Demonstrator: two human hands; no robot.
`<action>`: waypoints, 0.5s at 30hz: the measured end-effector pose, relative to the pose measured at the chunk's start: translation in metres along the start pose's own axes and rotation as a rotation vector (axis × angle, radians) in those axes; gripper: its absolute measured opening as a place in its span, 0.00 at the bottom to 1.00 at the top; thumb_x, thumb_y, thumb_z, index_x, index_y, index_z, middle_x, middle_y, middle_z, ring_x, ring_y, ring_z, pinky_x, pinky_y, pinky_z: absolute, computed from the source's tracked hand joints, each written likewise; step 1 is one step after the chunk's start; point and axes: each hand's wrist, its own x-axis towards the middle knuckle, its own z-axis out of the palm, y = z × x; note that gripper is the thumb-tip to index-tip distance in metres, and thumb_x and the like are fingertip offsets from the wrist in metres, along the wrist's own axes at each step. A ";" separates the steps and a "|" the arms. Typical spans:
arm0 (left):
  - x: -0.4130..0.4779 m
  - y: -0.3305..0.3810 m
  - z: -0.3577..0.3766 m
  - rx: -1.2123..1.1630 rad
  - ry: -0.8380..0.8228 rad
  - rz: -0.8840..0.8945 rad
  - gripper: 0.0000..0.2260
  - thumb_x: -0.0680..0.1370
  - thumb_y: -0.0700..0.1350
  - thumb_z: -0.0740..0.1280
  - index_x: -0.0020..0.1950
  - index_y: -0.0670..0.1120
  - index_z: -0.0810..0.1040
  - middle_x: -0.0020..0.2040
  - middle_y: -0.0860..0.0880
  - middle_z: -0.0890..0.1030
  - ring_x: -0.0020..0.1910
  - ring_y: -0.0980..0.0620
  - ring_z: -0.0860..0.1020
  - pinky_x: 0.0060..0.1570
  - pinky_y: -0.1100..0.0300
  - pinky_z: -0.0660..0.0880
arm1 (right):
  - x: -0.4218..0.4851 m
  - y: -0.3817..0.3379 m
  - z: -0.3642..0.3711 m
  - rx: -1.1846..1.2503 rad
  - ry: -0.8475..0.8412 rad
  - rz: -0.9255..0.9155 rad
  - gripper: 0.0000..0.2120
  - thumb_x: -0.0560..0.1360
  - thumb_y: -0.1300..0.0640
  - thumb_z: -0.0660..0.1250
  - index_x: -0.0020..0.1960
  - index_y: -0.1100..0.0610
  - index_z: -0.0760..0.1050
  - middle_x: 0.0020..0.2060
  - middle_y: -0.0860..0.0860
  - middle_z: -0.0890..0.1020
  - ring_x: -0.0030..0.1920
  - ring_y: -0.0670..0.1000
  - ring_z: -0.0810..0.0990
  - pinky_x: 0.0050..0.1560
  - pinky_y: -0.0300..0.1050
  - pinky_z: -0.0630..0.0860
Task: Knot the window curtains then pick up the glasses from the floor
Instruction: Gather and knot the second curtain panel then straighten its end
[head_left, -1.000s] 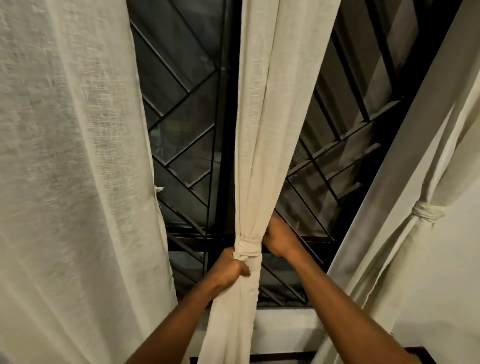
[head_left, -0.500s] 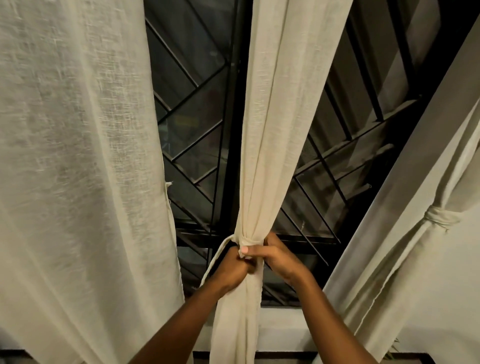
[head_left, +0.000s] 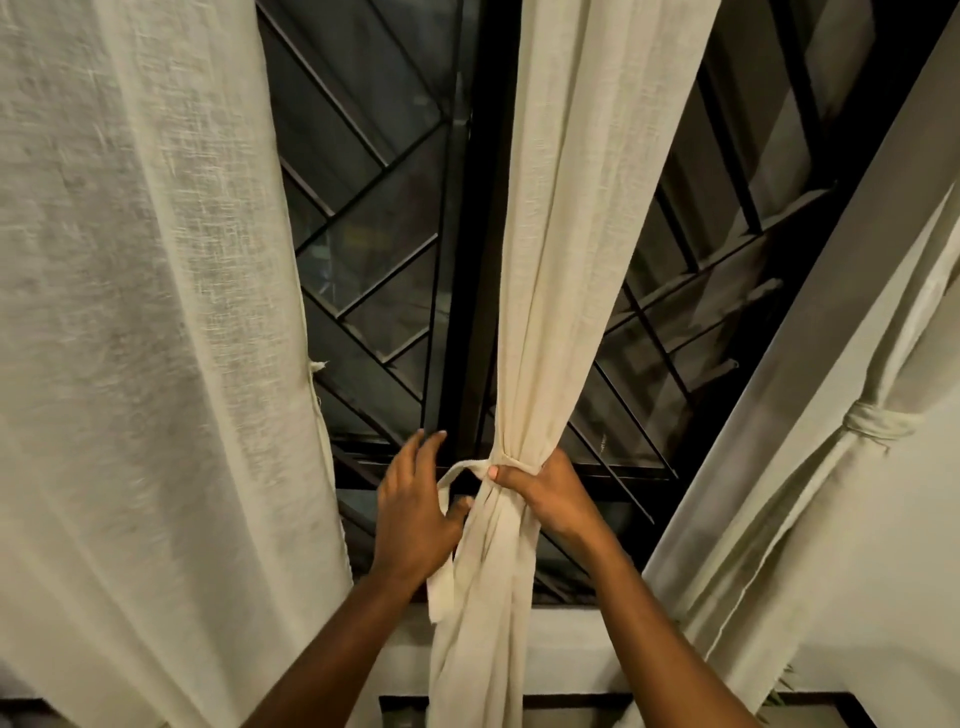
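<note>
A cream middle curtain (head_left: 561, 260) hangs gathered in front of a dark barred window (head_left: 374, 218). A cloth tie strip (head_left: 451, 486) is wrapped round it at waist height, with one loose end hanging down on the left. My right hand (head_left: 545, 491) grips the gathered curtain at the wrap, thumb pressing on the tie. My left hand (head_left: 415, 512) is just left of the curtain with its fingers spread and its thumb hooked under the loose loop of the tie. No glasses are in view.
A wide loose curtain (head_left: 145, 338) hangs untied on the left. On the right, another curtain (head_left: 810, 457) is bound with a knot (head_left: 878, 423). A white wall (head_left: 909, 545) is at the far right and a pale sill (head_left: 566, 649) runs below the window.
My left hand has let go of the knot and opened, moving left; the tie has loosened into a loop with a hanging end. My right hand stays on the wrap.
</note>
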 end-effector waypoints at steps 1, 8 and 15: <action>0.006 -0.003 0.000 0.021 -0.101 -0.004 0.33 0.71 0.52 0.72 0.73 0.52 0.62 0.72 0.51 0.67 0.71 0.50 0.65 0.70 0.44 0.61 | 0.000 -0.001 0.002 0.016 -0.036 -0.002 0.18 0.70 0.60 0.75 0.54 0.44 0.74 0.53 0.45 0.81 0.54 0.45 0.80 0.57 0.47 0.77; 0.031 -0.021 -0.029 -0.197 -0.310 -0.023 0.08 0.78 0.40 0.65 0.47 0.53 0.80 0.38 0.53 0.83 0.39 0.55 0.81 0.46 0.51 0.78 | 0.001 -0.003 -0.003 -0.067 -0.164 0.034 0.25 0.68 0.61 0.75 0.60 0.46 0.71 0.59 0.47 0.79 0.59 0.47 0.78 0.63 0.51 0.74; 0.045 0.007 -0.063 -0.064 -0.259 -0.036 0.10 0.78 0.49 0.65 0.37 0.54 0.75 0.31 0.55 0.78 0.30 0.57 0.77 0.33 0.62 0.70 | 0.000 0.004 0.008 -0.213 0.051 -0.026 0.36 0.67 0.56 0.78 0.69 0.50 0.62 0.60 0.43 0.74 0.59 0.46 0.74 0.57 0.44 0.73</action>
